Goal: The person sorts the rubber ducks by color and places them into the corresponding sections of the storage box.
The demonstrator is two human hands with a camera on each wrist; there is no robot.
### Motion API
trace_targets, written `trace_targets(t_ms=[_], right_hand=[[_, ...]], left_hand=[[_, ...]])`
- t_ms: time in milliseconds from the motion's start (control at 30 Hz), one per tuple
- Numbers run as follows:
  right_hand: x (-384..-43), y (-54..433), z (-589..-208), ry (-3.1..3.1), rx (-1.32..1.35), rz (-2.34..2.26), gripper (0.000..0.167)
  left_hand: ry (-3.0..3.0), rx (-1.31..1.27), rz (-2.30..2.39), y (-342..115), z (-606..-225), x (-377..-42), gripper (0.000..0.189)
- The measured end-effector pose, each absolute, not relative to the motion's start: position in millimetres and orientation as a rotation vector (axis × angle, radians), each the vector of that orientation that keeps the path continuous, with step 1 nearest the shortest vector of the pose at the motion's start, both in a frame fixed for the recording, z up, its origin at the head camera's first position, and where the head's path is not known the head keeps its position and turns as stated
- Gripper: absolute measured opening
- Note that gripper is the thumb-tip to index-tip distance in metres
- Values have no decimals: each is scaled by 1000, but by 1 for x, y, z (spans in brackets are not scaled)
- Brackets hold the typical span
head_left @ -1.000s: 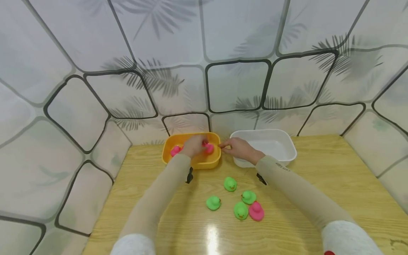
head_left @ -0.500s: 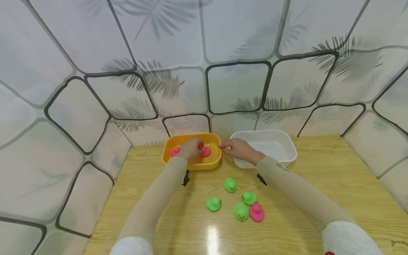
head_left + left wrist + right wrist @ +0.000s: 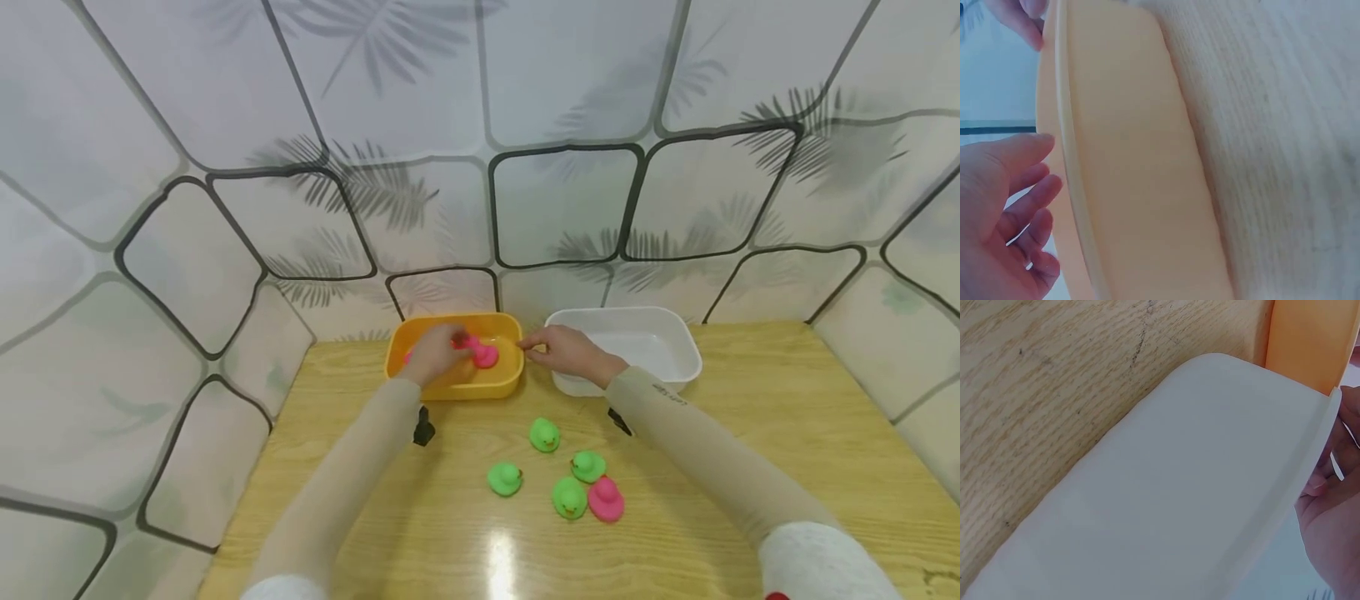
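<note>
My left hand [image 3: 437, 354] hovers over the orange basin [image 3: 487, 390], just left of the pink rubber ducks [image 3: 486, 357] inside it. In the left wrist view, that hand's relaxed fingers [image 3: 1038, 194] lie by the basin's rim with nothing between them. Another pink duck is mostly hidden behind the hand. My right hand [image 3: 566, 352] pinches the basin's right rim with thumb and forefinger. Its wrist passes over the white basin [image 3: 660, 321]; in the right wrist view, the white wall covers part of the fingers.
In front of the basins, several green rubber ducks [image 3: 544, 435] sit on the wooden table [image 3: 360, 500]. One pink duck [image 3: 606, 500] lies among them at the right. A patterned wall [image 3: 562, 208] rises behind the basins.
My left hand has drawn left inside the orange basin, away from its right end, and more of the pink ducks shows beside it. The right hand stays at the rim.
</note>
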State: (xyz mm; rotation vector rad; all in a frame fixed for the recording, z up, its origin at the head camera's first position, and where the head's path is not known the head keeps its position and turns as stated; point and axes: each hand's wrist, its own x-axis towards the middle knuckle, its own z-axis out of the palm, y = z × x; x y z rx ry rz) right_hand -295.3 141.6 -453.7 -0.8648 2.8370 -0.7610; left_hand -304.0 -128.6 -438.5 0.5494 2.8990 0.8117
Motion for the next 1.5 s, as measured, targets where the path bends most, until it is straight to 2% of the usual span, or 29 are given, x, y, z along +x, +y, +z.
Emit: trace_targets(t_ms=[167, 400, 800, 1100, 1300, 1500], right_hand=[[-295, 142, -452, 2832, -884, -770, 30], [-296, 143, -456, 2842, -950, -755, 29], [-297, 143, -459, 2847, -946, -759, 29], [-297, 145, -460, 2843, -964, -778, 28], [-294, 144, -454, 2823, -959, -810, 29], [-295, 144, -455, 2826, -943, -805, 28]], left_hand=[[2921, 617, 904, -129, -434, -287, 27], [2844, 867, 1022, -119, -437, -257, 24], [2779, 1204, 905, -97, -434, -206, 21], [2627, 1301, 813, -79, -440, -172, 24], [2620, 1505, 731, -62, -452, -157, 24], [2611, 1474, 626, -47, -456, -146, 27]])
